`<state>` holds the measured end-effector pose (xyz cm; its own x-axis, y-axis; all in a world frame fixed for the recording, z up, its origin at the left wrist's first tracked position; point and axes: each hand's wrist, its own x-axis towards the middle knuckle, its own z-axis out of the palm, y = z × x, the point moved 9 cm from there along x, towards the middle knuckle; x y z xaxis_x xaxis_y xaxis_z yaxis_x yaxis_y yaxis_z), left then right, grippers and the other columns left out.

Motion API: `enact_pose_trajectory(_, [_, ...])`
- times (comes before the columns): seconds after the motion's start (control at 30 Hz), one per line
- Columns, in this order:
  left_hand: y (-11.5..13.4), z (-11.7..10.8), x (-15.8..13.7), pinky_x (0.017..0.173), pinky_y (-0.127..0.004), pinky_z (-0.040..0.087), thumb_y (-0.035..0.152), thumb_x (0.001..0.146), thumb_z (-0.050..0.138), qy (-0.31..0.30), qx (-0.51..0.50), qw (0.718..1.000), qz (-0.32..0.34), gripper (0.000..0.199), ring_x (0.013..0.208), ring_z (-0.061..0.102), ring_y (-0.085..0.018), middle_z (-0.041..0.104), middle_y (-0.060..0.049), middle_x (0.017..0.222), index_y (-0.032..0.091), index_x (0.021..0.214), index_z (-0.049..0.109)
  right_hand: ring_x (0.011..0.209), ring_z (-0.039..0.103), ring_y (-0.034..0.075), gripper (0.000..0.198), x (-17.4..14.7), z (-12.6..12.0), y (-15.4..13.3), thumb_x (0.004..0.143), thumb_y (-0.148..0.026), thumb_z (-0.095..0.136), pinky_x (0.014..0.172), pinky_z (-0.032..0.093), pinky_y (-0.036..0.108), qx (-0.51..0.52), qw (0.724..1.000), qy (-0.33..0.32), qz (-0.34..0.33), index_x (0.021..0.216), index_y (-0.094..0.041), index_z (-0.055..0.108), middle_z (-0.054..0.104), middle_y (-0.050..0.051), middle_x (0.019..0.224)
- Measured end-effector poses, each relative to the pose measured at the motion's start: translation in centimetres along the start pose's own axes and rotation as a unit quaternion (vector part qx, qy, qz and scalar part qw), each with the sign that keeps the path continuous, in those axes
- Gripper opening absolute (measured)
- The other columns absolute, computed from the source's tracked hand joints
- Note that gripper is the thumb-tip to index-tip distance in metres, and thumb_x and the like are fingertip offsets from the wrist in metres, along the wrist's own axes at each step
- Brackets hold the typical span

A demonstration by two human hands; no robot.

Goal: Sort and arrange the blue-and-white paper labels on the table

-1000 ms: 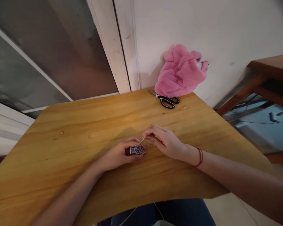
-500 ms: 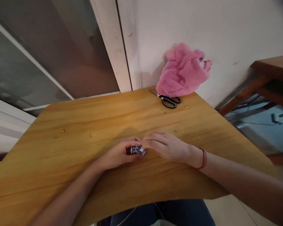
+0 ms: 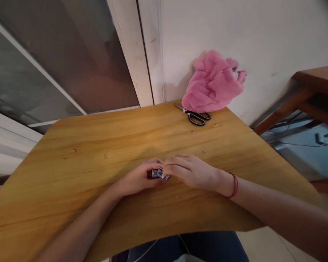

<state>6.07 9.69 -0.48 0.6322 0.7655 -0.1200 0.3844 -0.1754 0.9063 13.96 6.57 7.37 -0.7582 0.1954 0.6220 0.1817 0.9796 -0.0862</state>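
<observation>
Small blue-and-white printed pieces (image 3: 156, 173), overlapping like a little stack, sit between the fingers of my left hand (image 3: 139, 179). What kind of pieces they are, I cannot make out. My left hand is closed round them, thumb on the near side and fingers on the far side, low over the wooden table. From the right, my right hand (image 3: 192, 171) meets it with the fingers bent together. Its fingertips pinch at the right end of the pieces and cover part of them. A red string bracelet (image 3: 235, 185) circles my right wrist.
On the wooden table (image 3: 125, 134), black-handled scissors (image 3: 197, 118) lie at the back right, partly beneath a pink fluffy cloth (image 3: 211, 85) that rests against the wall. A small yellowish scrap (image 3: 73, 151) lies at the left. Another wooden table (image 3: 317, 82) stands on the right.
My right fingers have shifted slightly left over the pieces and now cover more of them. My left hand keeps its hold almost in place.
</observation>
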Motion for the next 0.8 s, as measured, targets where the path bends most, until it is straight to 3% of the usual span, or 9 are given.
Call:
enact_pose_trajectory(0.33, [0.2, -0.1, 0.0, 0.083, -0.029, 0.043, 0.032, 0.080, 0.059, 0.004, 0.016, 1.000, 0.000, 0.021, 0.092, 0.053, -0.016, 0.059, -0.003, 0.101, 0.019, 0.096, 0.062, 0.085, 0.057, 0.011, 0.023, -1.4, 2.9, 2.8, 0.094, -0.024, 0.037, 0.074, 0.050, 0.025, 0.106, 0.974, -0.117, 0.162, 0.100, -0.018, 0.058, 0.056, 0.006, 0.104])
enact_pose_trajectory(0.63, [0.6, -0.2, -0.1, 0.081, -0.027, 0.042, 0.025, 0.078, 0.061, 0.012, -0.009, 1.000, 0.008, 0.014, 0.089, 0.053, -0.014, 0.057, -0.001, 0.098, 0.019, 0.091, 0.061, 0.084, 0.057, 0.011, 0.025, -1.4, 1.5, 1.9, 0.084, -0.013, 0.044, 0.075, 0.050, 0.026, 0.071, 0.991, -0.065, 0.093, 0.102, -0.019, 0.061, 0.056, 0.006, 0.102])
enact_pose_trajectory(0.8, [0.6, -0.3, -0.1, 0.078, -0.027, 0.042, 0.025, 0.077, 0.062, 0.015, 0.004, 1.000, 0.005, 0.013, 0.086, 0.052, -0.014, 0.056, -0.001, 0.093, 0.018, 0.089, 0.061, 0.086, 0.056, 0.013, 0.030, -1.3, 2.2, 1.6, 0.083, -0.014, 0.046, 0.075, 0.050, 0.028, 0.044, 0.991, -0.103, 0.073, 0.108, -0.021, 0.060, 0.056, 0.006, 0.101])
